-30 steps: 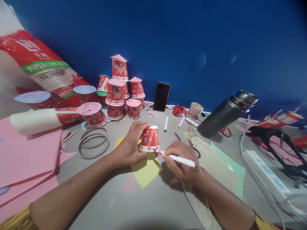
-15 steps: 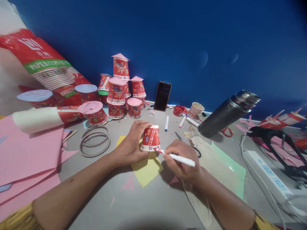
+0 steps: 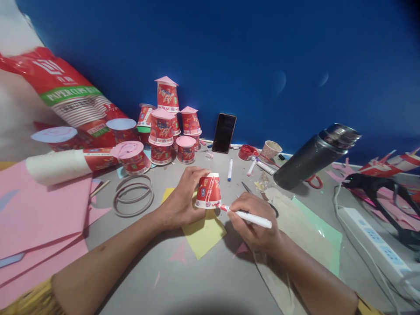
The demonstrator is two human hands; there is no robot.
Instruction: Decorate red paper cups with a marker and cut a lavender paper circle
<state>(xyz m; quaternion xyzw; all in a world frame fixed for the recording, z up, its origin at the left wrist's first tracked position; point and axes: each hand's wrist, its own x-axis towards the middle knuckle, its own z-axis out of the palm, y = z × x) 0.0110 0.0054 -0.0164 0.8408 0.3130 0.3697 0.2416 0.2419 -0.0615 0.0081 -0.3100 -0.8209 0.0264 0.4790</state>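
The left hand (image 3: 181,199), fingers half-curled around an inverted red-and-white paper cup (image 3: 210,191) at its two o'clock, seemingly steadies it as the right hand (image 3: 256,232) pinches a slim white marker (image 3: 253,218) at the cup's four o'clock.

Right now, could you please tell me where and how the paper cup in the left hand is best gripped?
The paper cup is probably best wrapped gently around its left side, coming from the left, as the left hand does. It is upside down, widening toward the rim below, while the right hand has a white marker close to the other side.
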